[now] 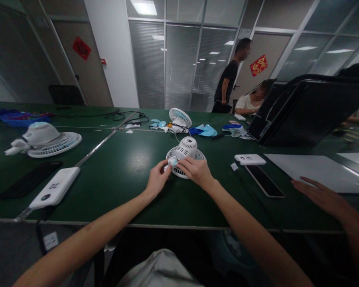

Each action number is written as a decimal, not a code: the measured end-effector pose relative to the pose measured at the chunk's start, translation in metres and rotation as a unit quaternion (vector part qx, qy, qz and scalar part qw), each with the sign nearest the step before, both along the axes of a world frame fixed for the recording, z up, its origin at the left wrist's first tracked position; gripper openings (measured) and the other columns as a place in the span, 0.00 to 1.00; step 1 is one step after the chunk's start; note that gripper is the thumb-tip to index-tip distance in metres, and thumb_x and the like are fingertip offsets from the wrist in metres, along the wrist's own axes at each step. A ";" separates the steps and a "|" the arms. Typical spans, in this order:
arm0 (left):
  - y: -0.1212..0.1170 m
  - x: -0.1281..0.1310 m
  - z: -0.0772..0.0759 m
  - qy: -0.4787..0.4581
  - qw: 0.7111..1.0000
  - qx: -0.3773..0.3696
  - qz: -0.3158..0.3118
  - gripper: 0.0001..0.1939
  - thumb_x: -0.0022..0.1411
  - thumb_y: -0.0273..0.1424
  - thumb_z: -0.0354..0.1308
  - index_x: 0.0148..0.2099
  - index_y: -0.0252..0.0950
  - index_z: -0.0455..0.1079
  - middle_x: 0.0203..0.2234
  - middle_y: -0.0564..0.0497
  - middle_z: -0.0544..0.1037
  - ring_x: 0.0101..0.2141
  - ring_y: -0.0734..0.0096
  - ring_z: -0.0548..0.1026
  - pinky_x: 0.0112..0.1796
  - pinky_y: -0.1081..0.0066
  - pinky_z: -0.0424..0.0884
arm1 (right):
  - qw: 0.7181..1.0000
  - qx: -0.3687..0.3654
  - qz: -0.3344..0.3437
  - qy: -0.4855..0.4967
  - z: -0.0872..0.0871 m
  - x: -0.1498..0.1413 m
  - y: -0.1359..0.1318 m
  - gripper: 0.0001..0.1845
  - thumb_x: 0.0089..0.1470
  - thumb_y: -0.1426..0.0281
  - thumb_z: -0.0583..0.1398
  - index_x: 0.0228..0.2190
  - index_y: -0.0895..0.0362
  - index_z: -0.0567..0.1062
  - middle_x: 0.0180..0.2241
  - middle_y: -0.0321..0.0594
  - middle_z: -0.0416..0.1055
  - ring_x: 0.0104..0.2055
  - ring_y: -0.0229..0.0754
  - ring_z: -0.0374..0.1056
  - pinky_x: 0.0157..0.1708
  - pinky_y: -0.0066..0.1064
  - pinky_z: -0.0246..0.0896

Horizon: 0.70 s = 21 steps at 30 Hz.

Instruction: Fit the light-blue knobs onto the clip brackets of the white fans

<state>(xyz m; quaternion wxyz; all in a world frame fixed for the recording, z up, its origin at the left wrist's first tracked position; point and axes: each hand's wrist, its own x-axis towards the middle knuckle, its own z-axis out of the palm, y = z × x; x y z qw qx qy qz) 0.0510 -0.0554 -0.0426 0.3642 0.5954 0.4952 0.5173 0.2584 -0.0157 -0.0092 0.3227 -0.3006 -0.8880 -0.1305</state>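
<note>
White plastic is pinched in the left hand (156,178), its fingers nearly together, and the right hand (198,171) bends closed fingers onto the same fan (187,147), face down on the green counter (131,159). I count two others, a far fan (180,116) and a left-side fan (46,137), plus two numbered white boxes (253,160) and two dark phones (265,181). One black case (311,115) partly hides a seated person (247,103).

Light is dim despite a bright ceiling panel (144,7), and the green tabletop (133,153) catches soft glare.
</note>
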 end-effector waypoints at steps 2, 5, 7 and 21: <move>0.000 0.000 0.000 0.003 1.000 0.001 0.001 0.18 0.69 0.36 0.60 0.58 0.35 0.70 0.52 0.44 0.77 0.45 0.59 0.79 0.45 0.55 0.78 | 1.000 -0.005 -0.010 0.008 -0.003 -0.006 0.000 0.13 0.67 0.61 0.59 0.45 0.58 0.74 0.42 0.40 0.74 0.37 0.38 0.72 0.39 0.34 0.72; 0.000 0.000 -0.001 0.004 1.000 0.003 0.001 0.17 0.69 0.36 0.60 0.57 0.35 0.70 0.51 0.44 0.77 0.45 0.59 0.79 0.44 0.55 0.79 | 0.999 -0.008 -0.024 0.024 -0.004 -0.010 -0.003 0.13 0.68 0.62 0.59 0.45 0.58 0.75 0.40 0.40 0.75 0.36 0.38 0.72 0.37 0.33 0.71; 0.001 0.000 -0.001 0.003 1.000 0.003 0.001 0.18 0.69 0.36 0.60 0.57 0.35 0.70 0.51 0.44 0.77 0.45 0.59 0.79 0.44 0.56 0.79 | 0.999 -0.006 -0.019 0.026 -0.001 -0.008 -0.005 0.13 0.68 0.63 0.58 0.48 0.57 0.75 0.39 0.42 0.76 0.35 0.39 0.73 0.35 0.30 0.69; 0.002 -0.001 -0.004 0.010 1.000 0.008 0.003 0.18 0.69 0.36 0.60 0.58 0.35 0.70 0.51 0.44 0.77 0.45 0.59 0.79 0.44 0.56 0.79 | 1.000 -0.002 -0.025 0.000 -0.001 -0.007 -0.006 0.13 0.68 0.63 0.57 0.47 0.58 0.74 0.39 0.41 0.75 0.36 0.39 0.72 0.36 0.32 0.69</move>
